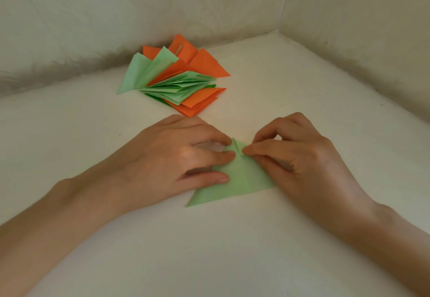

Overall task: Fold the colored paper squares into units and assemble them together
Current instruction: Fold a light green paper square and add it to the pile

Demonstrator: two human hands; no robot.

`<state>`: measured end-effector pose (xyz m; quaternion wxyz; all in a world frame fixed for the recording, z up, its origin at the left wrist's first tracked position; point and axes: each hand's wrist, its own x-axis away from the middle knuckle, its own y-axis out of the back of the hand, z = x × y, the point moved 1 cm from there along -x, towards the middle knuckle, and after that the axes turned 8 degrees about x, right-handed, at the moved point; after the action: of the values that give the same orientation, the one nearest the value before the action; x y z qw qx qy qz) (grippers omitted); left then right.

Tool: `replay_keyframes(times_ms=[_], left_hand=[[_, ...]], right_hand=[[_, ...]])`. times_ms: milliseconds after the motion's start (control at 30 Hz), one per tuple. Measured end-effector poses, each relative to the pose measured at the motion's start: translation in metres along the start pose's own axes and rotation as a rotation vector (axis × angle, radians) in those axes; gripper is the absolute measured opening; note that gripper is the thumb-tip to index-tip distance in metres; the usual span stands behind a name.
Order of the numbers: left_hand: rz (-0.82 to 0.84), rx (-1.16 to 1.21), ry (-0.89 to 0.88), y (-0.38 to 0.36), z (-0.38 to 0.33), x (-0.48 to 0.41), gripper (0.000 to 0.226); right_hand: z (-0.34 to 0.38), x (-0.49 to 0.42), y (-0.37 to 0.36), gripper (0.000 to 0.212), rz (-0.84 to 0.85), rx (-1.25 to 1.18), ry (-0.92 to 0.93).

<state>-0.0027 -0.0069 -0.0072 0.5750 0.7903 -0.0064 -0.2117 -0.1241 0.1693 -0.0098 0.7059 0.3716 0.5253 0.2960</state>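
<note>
Paper of this kind is judged very light, thin and limp. It keeps a crease well, but it tears or crumples under a hard pull and slides easily on a smooth top. The green paper (235,180) lies flat just below the centre of the frame, already folded to a triangle with a crease down its middle and a small flap standing up at its top corner.

The left hand (176,159) presses it down with nearly straight fingers and the thumb on the left half. The right hand (300,157) has curled fingers and seems to pinch the raised flap between forefinger and thumb. The best hold is probably at corners and edges, with fingertips only, while the other hand pins the sheet.

A pile of folded units (179,80), orange and green, sits apart in the upper middle against the wall. The surface (232,250) is pale, plain and smooth. Pale walls (349,5) close it in at the top and right, meeting in a corner.
</note>
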Motion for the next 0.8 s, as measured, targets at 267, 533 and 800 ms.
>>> replay_keyframes(times_ms=[267,533,800], left_hand=[[-0.004,-0.019,-0.032,-0.0018,0.0010,-0.0022,0.042],[0.019,-0.096,-0.044,-0.0023,-0.0006,-0.0023,0.043],[0.006,-0.092,-0.061,-0.0040,-0.0018,-0.0033,0.041]], right_hand=[[-0.0019,0.0009,-0.0012,0.024,-0.016,-0.006,0.017],[-0.0011,0.0007,-0.0009,0.023,-0.010,0.006,0.036],[-0.0008,0.0003,0.0007,0.021,-0.001,0.010,0.033]])
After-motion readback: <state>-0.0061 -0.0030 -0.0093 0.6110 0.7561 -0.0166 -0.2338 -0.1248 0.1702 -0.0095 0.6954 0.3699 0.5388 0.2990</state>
